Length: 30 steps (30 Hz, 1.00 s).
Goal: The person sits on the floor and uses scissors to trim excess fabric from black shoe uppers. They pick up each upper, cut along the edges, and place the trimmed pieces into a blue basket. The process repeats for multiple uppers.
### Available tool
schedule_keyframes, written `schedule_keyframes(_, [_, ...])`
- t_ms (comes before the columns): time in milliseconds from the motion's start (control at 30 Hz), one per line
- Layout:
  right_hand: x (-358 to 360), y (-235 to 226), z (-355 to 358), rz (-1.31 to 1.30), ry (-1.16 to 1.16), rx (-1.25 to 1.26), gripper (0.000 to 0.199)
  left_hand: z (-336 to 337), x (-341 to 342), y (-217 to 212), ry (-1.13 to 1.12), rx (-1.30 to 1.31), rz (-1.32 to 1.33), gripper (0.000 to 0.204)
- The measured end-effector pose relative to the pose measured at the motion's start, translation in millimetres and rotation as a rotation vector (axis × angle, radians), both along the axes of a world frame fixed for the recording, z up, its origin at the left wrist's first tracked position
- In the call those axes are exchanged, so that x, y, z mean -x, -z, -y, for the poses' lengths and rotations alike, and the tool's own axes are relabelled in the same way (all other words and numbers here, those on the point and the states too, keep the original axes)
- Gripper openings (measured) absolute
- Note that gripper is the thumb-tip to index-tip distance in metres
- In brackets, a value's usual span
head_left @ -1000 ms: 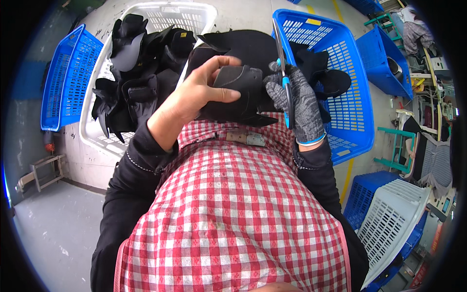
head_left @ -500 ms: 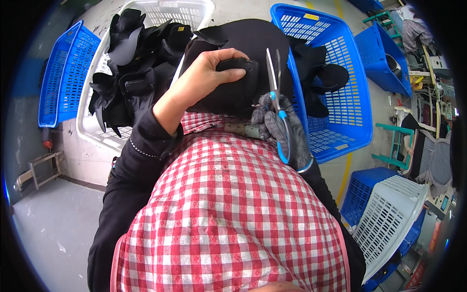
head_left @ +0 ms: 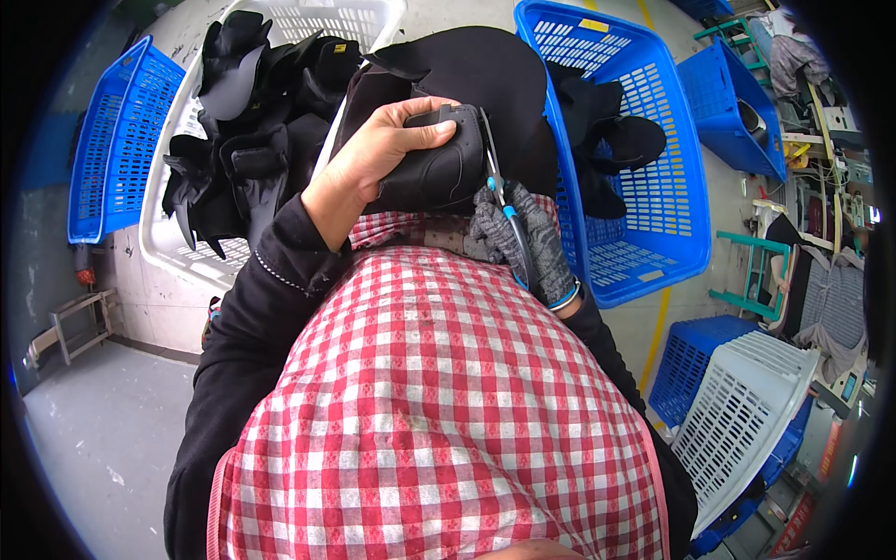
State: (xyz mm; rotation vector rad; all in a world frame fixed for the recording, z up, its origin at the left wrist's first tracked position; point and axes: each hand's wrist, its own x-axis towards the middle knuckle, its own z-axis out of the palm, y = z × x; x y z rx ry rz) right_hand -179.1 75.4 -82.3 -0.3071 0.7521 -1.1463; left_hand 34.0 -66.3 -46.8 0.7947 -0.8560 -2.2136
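My bare left hand [head_left: 392, 145] pinches a black stitched piece [head_left: 425, 177] with rounded corners, thumb on its top face and the fingers partly hidden beneath. In a grey knitted glove, my right hand [head_left: 527, 233] grips scissors [head_left: 495, 173] with blue handles. Their blades point away from me and lie along the right edge of the black piece; whether a thread or fabric is between them cannot be made out. Under the piece spreads a large black shape [head_left: 485, 61], in front of my red-and-white checked apron [head_left: 420, 373].
At left, a white basket [head_left: 154, 215] holds several black pieces [head_left: 252, 121]. A blue basket [head_left: 695, 205] on the right has more black pieces [head_left: 625, 145]. Another blue basket [head_left: 89, 177] stands far left. Stacked white and blue baskets [head_left: 747, 411] sit lower right, near a green metal frame [head_left: 751, 271].
The scissors have moved left and nearer, from upright beside the black piece to lying along its edge; their blades are closer together. My left hand has tilted the piece, showing more of its face.
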Motion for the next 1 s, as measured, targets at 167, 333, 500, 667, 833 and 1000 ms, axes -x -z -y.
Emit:
schedule_keyframes(167, [0.0,-3.0,-2.4,0.118,-0.015,0.015,0.038,-4.3,4.4,-1.4,0.006,0.083,0.059,0.030])
schedule_keyframes(333, [-1.6,-8.7,-1.0,0.134,0.095,-0.121,0.035,-9.0,7.0,-4.7,0.001,0.084,0.088,0.032])
schedule_keyframes(500, [3.2,-7.7,0.9,0.346,0.033,-0.099,0.032,-11.7,5.6,-4.8,-0.032,0.067,0.090,0.033])
schedule_keyframes(667, [3.8,-3.1,-2.2,-0.060,-0.002,0.102,0.031,-10.1,4.3,-3.1,-0.013,0.068,0.057,0.034])
schedule_keyframes(833, [6.4,-1.8,-3.2,-0.021,-0.006,0.082,0.033,-11.2,5.3,-4.4,-0.012,0.106,0.107,0.033])
schedule_keyframes(1000, [4.7,-6.4,-2.6,-0.160,0.010,0.074,0.033,-12.2,6.8,-5.9,-0.017,0.131,0.137,0.032])
